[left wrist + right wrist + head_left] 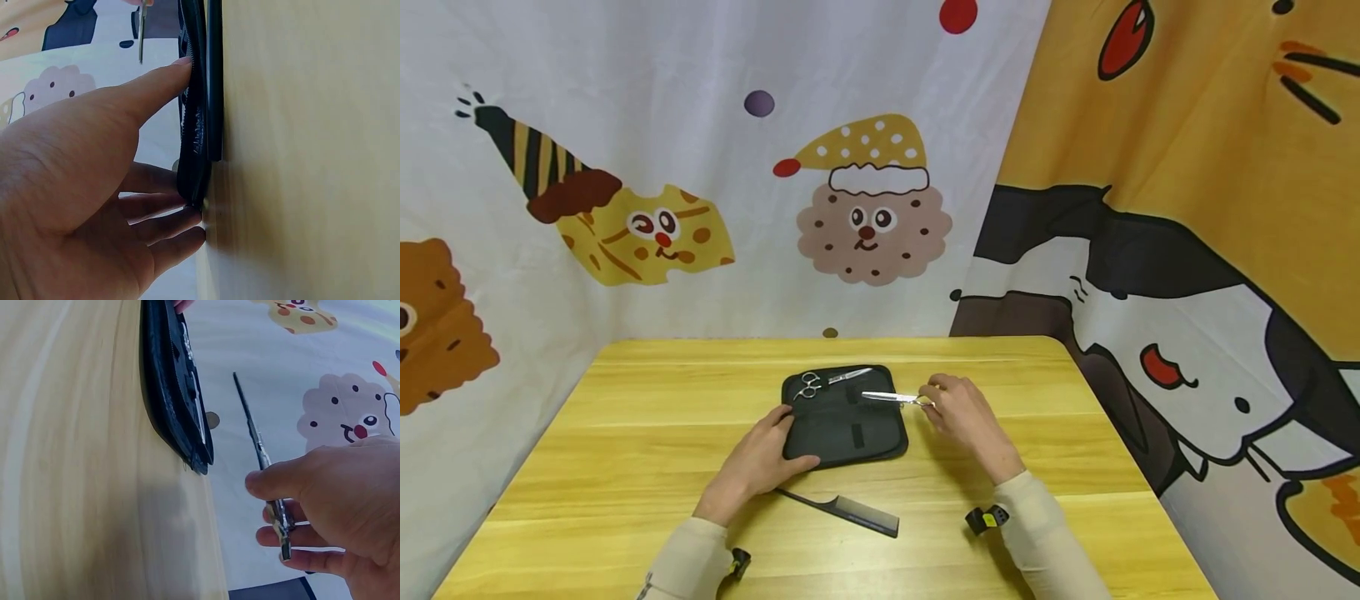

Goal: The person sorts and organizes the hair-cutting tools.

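Observation:
A black zip case point(842, 429) lies unfolded on the table. My left hand point(760, 458) holds its left side, the thumb on the near edge and the fingers at the left edge; in the left wrist view, the thumb tip touches the case's zipped rim point(190, 125). Silver scissors point(259, 450) are pinched by the handles in my right hand point(962, 412), raised above the case's right side with the blades pointing left. A second pair of scissors point(809, 386) lies in the upper part of the case, held under a dark strap.
On the near side of the case a black tail comb point(865, 515) lies on the wooden table point(647, 417), its tail toward my left hand. A cartoon-printed curtain point(700, 167) hangs behind the table and along its sides. Each wrist wears a small black device.

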A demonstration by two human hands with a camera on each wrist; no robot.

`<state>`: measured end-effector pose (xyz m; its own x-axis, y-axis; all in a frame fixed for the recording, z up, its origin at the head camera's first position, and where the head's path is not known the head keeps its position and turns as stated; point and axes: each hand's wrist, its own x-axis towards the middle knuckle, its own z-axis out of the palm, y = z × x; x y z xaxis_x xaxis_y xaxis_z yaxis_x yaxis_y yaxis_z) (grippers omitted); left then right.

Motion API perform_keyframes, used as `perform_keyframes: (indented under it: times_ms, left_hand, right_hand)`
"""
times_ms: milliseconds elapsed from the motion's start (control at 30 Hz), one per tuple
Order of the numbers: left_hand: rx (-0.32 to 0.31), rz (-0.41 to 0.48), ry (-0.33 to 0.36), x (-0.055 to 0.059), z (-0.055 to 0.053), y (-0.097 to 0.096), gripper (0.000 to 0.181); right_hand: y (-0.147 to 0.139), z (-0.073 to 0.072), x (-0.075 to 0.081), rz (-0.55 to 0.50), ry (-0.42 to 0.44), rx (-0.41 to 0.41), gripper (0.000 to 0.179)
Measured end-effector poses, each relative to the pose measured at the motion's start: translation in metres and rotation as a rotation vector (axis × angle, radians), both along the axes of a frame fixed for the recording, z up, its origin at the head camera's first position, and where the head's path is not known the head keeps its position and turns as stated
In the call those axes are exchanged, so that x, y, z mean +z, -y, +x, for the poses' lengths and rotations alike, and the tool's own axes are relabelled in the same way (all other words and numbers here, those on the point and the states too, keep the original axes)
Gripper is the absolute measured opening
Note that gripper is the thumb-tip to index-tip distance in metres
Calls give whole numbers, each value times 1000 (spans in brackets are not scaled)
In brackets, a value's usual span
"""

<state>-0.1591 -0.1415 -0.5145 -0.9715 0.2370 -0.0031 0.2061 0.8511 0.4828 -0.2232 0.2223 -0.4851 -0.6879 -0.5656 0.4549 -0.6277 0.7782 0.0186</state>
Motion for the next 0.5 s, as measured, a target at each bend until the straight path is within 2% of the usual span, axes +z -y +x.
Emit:
perform_keyframes:
  times_ms: [267, 500]
  left_hand:
    - [3, -1, 2, -1, -1, 0, 96]
    - [6, -4, 10, 2, 1, -2, 96]
  right_hand:
    - [-6, 0, 2, 52, 101, -4, 18]
    - [-6, 0, -2, 73, 99, -40, 17]
